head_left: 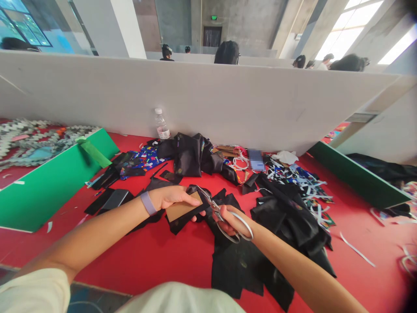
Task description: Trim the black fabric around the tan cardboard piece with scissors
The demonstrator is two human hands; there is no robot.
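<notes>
The scissors (213,205) have shiny, smooth metal blades; their pale handle loops look smooth. The brown card (182,208) is matt and paper-like, against black cloth (177,225) of dull finish. The far heap of black fabric (189,158) has a soft, satiny sheen. Clear, glossy plastic forms the bottle (162,124). The red counter (146,261) looks smooth, the pale partition (97,91) flat and matt.
</notes>
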